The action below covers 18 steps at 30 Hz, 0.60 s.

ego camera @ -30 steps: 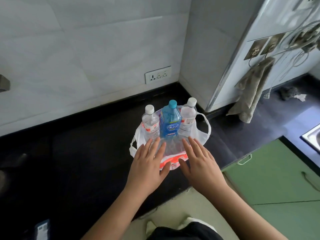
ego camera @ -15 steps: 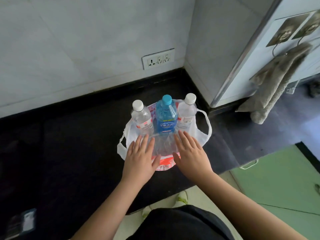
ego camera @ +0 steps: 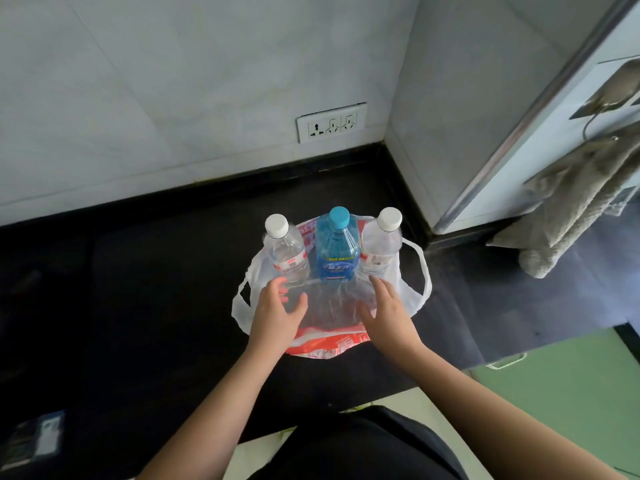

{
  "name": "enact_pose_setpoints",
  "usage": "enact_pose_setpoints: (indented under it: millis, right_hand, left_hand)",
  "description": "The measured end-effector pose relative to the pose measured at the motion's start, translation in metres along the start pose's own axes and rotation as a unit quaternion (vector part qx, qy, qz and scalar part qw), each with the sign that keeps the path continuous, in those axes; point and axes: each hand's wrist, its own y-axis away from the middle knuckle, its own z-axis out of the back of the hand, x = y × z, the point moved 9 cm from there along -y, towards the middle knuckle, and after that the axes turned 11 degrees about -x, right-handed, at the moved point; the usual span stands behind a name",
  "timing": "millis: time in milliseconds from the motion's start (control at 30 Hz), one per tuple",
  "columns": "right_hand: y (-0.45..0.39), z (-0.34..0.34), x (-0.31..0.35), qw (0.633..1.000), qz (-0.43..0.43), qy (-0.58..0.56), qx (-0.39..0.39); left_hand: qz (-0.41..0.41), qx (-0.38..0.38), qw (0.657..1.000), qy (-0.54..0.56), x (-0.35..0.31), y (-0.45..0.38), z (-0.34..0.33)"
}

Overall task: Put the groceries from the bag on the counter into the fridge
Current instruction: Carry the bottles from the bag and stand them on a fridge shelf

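A thin white plastic bag with red print sits on the black counter. Three bottles stand upright in its far side: a clear bottle with a white cap on the left, a blue bottle with a blue cap in the middle, and a second clear white-capped bottle on the right. My left hand has curled fingers gripping the bag's near wall in front of the left bottle. My right hand touches the bag's near wall below the right bottle, fingers fairly straight.
A wall socket is on the tiled wall behind the bag. A tall white appliance side with a silver edge rises at right, a grey towel hanging on it. Green cabinet fronts lie lower right. A small packet lies on the counter's near left.
The view has come closer to the bag. Both hands have moved apart, and the left hand's fingers have curled onto the plastic. The bottles stand as before.
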Motion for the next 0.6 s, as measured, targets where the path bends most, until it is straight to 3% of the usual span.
enact_pose_setpoints:
  millis: [100, 167, 333, 600]
  right_hand:
    - [-0.008, 0.007, -0.009, 0.998, -0.056, -0.034, -0.019]
    - [-0.011, 0.012, -0.012, 0.993, -0.092, -0.068, -0.035]
    - [-0.027, 0.018, -0.014, 0.978, -0.113, -0.154, -0.083]
    - [-0.059, 0.012, -0.022, 0.981, -0.091, -0.148, -0.087]
  left_hand:
    - [0.089, -0.009, 0.994, 0.066, 0.012, -0.011, -0.003]
    - [0.105, -0.03, 0.989, 0.095, 0.014, -0.018, -0.002]
    - [0.064, -0.062, 0.99, 0.105, 0.007, -0.032, 0.001]
    - [-0.015, -0.085, 0.995, 0.05, -0.005, -0.047, 0.003]
